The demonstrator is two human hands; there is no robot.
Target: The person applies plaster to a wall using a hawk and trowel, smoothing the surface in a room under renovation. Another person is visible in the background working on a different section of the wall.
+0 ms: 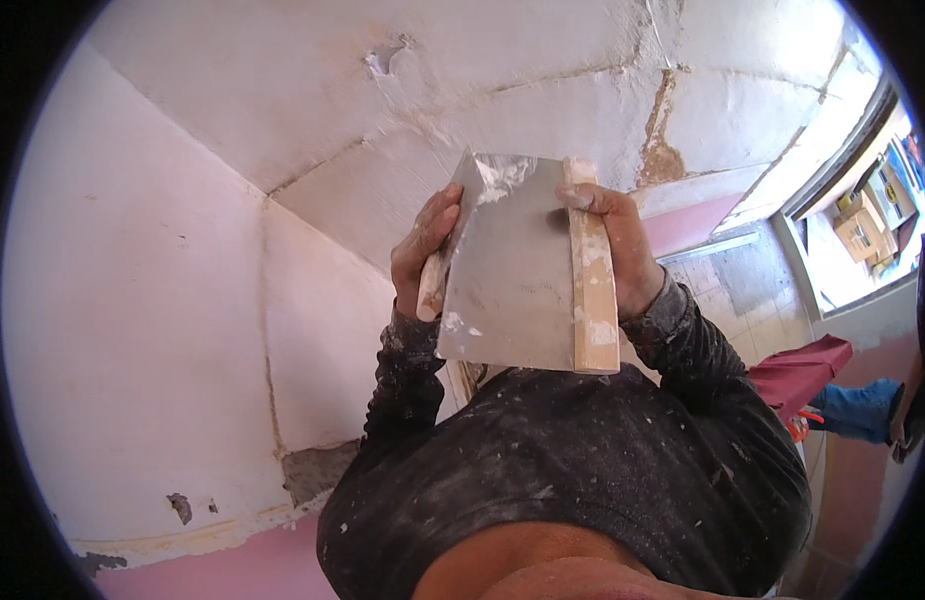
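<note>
A wide putty knife (512, 270) with a flat steel blade and a pale wooden back strip is held up in front of my chest. My right hand (622, 235) grips it by the strip, thumb on the near face. White putty (507, 175) clings to the blade's upper end, with small smears lower down. My left hand (425, 245), at the blade's left edge, is closed round a wooden handle (432, 288). The handle seems to belong to a second putty knife, mostly hidden behind the wide blade. Both dark sleeves are spotted with white.
Plastered wall and ceiling surfaces (142, 270) with taped seams surround me. A brown bare patch (662, 140) and a small hole (384, 60) show above. At right are a window opening (862, 215) with boxes beyond, a maroon cloth-covered thing (802, 370) and another person's jeans (854, 410).
</note>
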